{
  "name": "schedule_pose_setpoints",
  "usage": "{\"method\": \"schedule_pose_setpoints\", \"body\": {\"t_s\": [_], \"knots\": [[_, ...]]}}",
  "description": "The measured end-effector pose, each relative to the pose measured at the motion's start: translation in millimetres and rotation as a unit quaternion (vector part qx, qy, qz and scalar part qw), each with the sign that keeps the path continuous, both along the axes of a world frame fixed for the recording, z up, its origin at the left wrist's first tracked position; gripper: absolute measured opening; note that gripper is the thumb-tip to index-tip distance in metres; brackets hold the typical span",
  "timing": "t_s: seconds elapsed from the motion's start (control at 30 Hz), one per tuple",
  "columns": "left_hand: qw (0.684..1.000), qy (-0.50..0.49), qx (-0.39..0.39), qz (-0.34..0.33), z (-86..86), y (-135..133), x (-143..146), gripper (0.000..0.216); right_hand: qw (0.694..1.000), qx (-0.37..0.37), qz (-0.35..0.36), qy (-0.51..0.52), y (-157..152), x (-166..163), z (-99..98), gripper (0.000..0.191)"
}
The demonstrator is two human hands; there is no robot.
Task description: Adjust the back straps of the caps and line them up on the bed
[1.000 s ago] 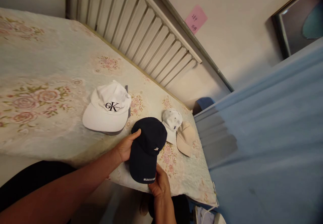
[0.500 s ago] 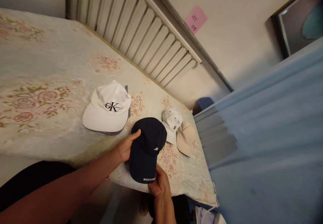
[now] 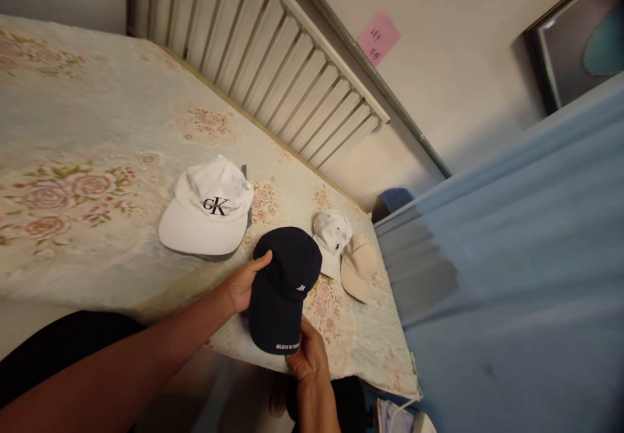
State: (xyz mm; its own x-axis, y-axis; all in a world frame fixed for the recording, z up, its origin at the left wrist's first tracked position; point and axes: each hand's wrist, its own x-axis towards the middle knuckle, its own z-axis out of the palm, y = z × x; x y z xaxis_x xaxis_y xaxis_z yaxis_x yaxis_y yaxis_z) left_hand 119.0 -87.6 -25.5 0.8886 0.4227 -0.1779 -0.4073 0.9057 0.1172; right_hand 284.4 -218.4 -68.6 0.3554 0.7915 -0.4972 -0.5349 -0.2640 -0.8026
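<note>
A dark navy baseball cap (image 3: 287,270) is held between my two hands over the near edge of the bed, brim toward me, with small white lettering along the brim. My left hand (image 3: 244,283) grips its left side, thumb on top and the other fingers hidden underneath. At the brim's right corner, my right hand (image 3: 311,354) is closed on it, fingers partly behind the brim. To the left lies a white cap (image 3: 209,209) with black CK letters. Beyond the navy cap rest a smaller white cap (image 3: 334,235) and a beige cap (image 3: 358,267), touching each other.
The caps lie on a floral bedspread (image 3: 97,121). A slatted headboard (image 3: 273,62) runs along the wall, where a pink note (image 3: 379,36) is stuck. On the right hangs a blue curtain (image 3: 511,257), a blue cap-like object (image 3: 392,200) behind its edge.
</note>
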Motion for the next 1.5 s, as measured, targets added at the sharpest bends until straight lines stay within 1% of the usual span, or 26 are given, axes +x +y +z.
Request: {"method": "schedule_pose_setpoints", "body": {"t_s": [0.2, 0.43, 0.57, 0.77, 0.93, 1.2, 1.5], "knots": [[1.0, 0.003, -0.003, 0.007, 2.1, -0.1, -0.1, 0.063, 1.0, 0.004, 0.011, 0.008, 0.2, 1.3, -0.4, 0.014], [1.0, -0.006, 0.006, 0.002, -2.7, 0.3, 1.1, 0.064, 1.0, -0.004, 0.01, 0.015, -0.2, 3.8, -3.3, 0.013], [1.0, 0.009, -0.005, 0.008, -1.5, 0.2, 1.3, 0.063, 1.0, 0.007, 0.015, 0.026, -0.2, 5.4, -5.8, 0.011], [1.0, 0.013, -0.012, 0.003, 0.6, 0.6, 1.3, 0.061, 0.998, 0.009, 0.0, 0.056, -0.6, 6.5, -7.8, 0.009], [1.0, 0.002, -0.002, 0.002, -2.3, 1.2, 1.5, 0.058, 0.999, 0.009, 0.002, 0.036, -0.9, 6.4, -8.0, 0.01], [1.0, 0.014, 0.005, 0.001, -5.6, 1.3, 2.0, 0.058, 1.0, 0.012, 0.016, 0.011, -0.5, 4.6, -5.8, 0.015], [1.0, 0.017, -0.004, 0.002, -0.2, -0.3, 0.6, 0.058, 1.0, 0.001, 0.016, 0.005, -0.2, 4.8, -5.3, 0.013]]}}
